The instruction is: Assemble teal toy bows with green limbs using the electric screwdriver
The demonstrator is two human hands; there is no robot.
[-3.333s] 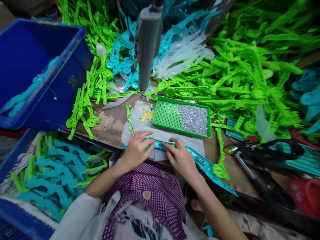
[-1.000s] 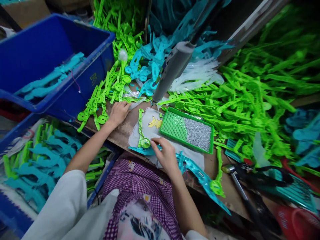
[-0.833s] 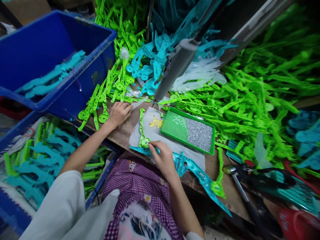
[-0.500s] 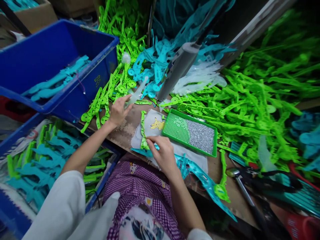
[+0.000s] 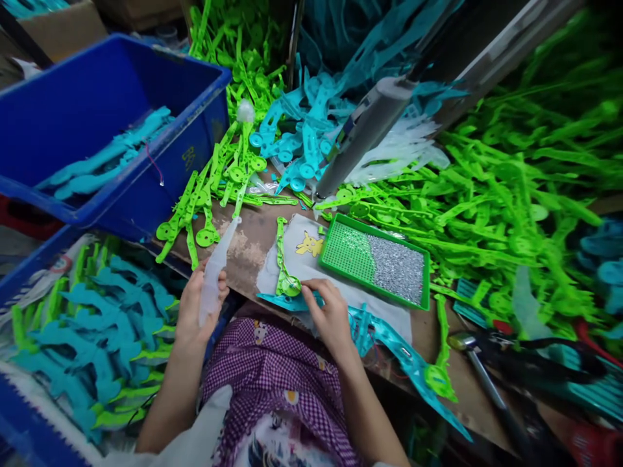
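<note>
My left hand (image 5: 197, 301) is closed around a long, milky translucent plastic piece (image 5: 214, 275), tilted with its narrow tip upward, over the table's front edge. My right hand (image 5: 331, 314) has thumb and forefinger pinched together at the rim of the round end of a green plastic part (image 5: 282, 259). Whether something small sits between those fingertips cannot be seen. The green part lies on a white cloth (image 5: 302, 227) printed with a yellow figure. Under my right hand and along the front edge runs a long turquoise plastic part (image 5: 399, 350), partly covered by the hand.
A green tray (image 5: 341, 256) of small silvery pieces stands right of the cloth. Behind it rises a grey electric screwdriver (image 5: 365, 133). Green parts (image 5: 506, 214) pile up at right. A hammer (image 5: 479, 366) lies at front right. Blue bins (image 5: 195, 130) stand at left.
My left hand has drawn back toward me from the pile, bringing the translucent piece with it. My right hand's fingertips have shifted slightly to the right, at the green part's round end.
</note>
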